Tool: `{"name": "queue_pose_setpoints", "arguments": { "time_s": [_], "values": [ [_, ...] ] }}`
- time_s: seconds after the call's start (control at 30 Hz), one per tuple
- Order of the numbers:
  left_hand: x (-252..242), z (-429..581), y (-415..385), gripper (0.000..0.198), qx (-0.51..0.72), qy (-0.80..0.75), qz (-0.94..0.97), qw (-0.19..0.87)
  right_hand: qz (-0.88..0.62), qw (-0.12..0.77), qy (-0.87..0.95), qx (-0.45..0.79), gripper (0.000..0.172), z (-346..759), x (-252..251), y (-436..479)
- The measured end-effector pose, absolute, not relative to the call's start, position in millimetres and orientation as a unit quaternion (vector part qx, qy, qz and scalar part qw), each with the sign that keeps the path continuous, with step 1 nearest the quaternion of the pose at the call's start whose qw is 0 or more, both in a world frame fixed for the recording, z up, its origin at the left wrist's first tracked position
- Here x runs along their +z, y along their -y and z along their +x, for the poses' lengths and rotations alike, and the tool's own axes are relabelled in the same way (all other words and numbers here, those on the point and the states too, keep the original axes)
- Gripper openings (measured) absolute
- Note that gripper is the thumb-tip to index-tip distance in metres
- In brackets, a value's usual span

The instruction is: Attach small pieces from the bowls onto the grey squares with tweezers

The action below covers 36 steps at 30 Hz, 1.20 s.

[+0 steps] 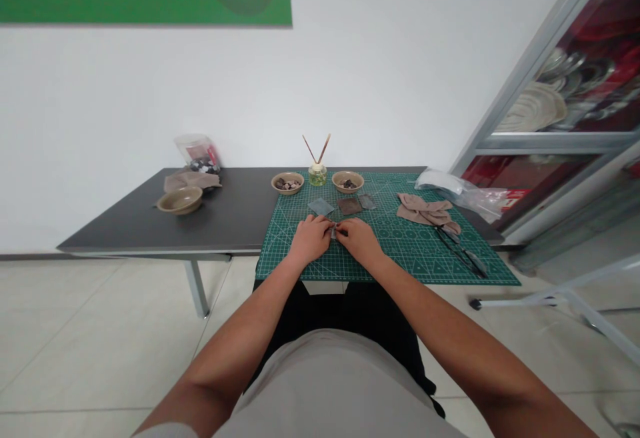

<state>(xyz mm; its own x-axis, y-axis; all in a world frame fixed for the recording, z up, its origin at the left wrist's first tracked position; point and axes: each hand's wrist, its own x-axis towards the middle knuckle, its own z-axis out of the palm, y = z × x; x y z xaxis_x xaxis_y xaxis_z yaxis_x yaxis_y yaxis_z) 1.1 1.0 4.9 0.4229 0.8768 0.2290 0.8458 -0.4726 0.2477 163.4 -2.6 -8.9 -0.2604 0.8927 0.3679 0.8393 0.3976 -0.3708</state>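
Note:
My left hand (311, 237) and my right hand (359, 239) meet over the green cutting mat (310, 266). Between their closed fingertips is a small pale grey piece (333, 231), possibly thin fabric; the fingers cover most of it. Just beyond the hands lie a blue-grey square pouch or cloth (321, 207), a brown one (349, 207) and a smaller grey one (367, 202). Farther back, a left bowl (287, 183) and a right bowl (348, 182) hold dark and pale bits too small to name.
A reed diffuser (317, 175) stands between the bowls. On the mat's right are a crumpled brown cloth (425, 211) and dark-framed glasses (463, 251), near a clear plastic bag (463, 191). The dark table (235, 218) bears another bowl (181, 201) and a tipped plastic jar (197, 150).

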Motion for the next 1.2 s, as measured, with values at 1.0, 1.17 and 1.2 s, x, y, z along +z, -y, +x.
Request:
{"name": "queue_pose_setpoints", "arguments": {
  "time_s": [1.0,1.17,1.2],
  "values": [
    [5,1,-1,0.032,0.172,-0.511,0.841,0.045,-0.538,0.273,0.795,0.070,0.010,171,-3,2],
    [6,2,2,0.035,0.161,-0.513,0.842,0.041,-0.525,0.319,0.778,0.131,0.008,181,2,8],
    [7,2,2,0.037,0.157,-0.515,0.842,0.037,-0.538,0.347,0.756,0.137,0.011,187,2,9]
  ]
}}
